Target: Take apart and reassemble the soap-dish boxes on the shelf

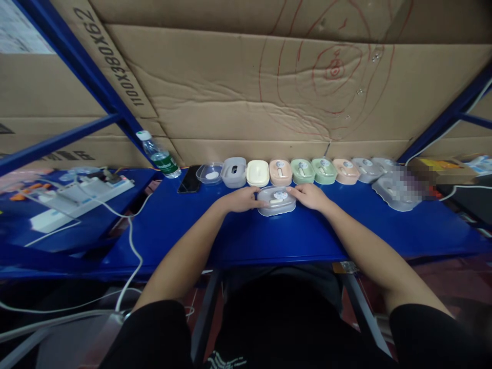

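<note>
A grey lidded plastic container [282, 206] with a round label sits on the blue table in front of me. My left hand [240, 200] grips its left side, fingers and thumb closed on the edge. At the opposite side, my right hand [310, 197] is closed on the upper right rim. Just behind stands a row of similar containers: an uncovered cream one [258, 174], a peach one [280, 173], a green one [303, 172] and several more. To their left are an open grey container [234, 174] and a clear lid [210, 174].
A water bottle [163, 159] and a black phone [189, 180] lie toward the back left. Another grey container [395, 197] stands at the right, beside a blurred patch. A power strip [82, 202] with cables is at the far left. Cardboard [215, 77] walls the back.
</note>
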Available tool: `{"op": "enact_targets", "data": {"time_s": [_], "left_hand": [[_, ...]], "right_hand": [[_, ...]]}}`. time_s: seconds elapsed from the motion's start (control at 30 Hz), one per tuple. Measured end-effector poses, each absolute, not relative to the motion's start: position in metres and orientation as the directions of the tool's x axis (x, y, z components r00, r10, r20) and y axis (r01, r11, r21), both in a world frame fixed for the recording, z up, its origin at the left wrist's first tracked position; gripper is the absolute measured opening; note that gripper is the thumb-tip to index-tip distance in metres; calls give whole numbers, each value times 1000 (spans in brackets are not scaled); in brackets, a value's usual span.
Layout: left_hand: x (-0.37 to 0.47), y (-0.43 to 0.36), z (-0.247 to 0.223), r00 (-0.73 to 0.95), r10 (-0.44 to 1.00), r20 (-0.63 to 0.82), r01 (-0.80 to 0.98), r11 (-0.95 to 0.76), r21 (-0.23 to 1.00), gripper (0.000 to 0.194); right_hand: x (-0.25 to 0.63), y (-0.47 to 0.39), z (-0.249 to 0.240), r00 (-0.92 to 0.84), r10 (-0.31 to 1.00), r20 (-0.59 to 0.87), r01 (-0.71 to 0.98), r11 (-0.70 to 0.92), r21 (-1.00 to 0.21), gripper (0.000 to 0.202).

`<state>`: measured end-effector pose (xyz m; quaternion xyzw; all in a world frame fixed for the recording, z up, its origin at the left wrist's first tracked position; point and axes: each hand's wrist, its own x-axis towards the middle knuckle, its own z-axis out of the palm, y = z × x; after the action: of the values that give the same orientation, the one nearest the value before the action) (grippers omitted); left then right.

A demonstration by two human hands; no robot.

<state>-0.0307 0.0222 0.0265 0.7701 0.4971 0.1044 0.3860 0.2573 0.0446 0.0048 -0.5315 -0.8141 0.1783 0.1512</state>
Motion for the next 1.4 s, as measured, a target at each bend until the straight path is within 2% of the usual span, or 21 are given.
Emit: {"op": "enact_targets", "data": {"time_s": [0.13,0.37,0.47,0.53,0.6,0.7,0.77,0.83,0.93,1.07,1.27,1.4], "left_hand": [[-31,21,29,494,840,-224,695,-226,683,55],[-27,18,29,586,782,-214,648,-293,703,49],[-18,15,24,635,746,-201,630,-349,694,45],[-10,13,21,643,744,-181,651,-407,641,43],[-2,8,18,633,760,-145,695,-477,538,45],[8,1,12,626,776,-75,743,-565,358,55],[13,-3,7,641,766,-50,748,-608,267,62],[15,-5,2,667,744,-39,732,-645,218,60],[15,-5,-1,707,707,-14,691,-686,228,51],[12,-3,4,712,702,-29,682,-680,269,49],[10,-4,11,667,739,-92,716,-602,354,68],[9,-4,11,649,753,-105,722,-567,395,70]], "right_hand": [[259,46,2,-353,930,107,821,362,-442,61],[262,50,1,-195,950,243,833,291,-471,36],[262,48,3,-111,931,349,828,281,-485,32],[261,43,6,-79,893,442,815,313,-487,35],[258,35,11,-109,847,520,795,389,-467,36],[248,18,21,-314,755,576,737,576,-353,35],[239,7,26,-521,660,542,659,714,-236,33],[230,-2,29,-683,569,458,573,806,-148,31],[222,-10,31,-783,515,348,506,854,-122,33],[227,-9,33,-791,540,289,517,842,-157,28],[253,6,32,-740,666,93,646,742,-178,23],[270,17,28,-678,733,-51,726,657,-204,22]]}}
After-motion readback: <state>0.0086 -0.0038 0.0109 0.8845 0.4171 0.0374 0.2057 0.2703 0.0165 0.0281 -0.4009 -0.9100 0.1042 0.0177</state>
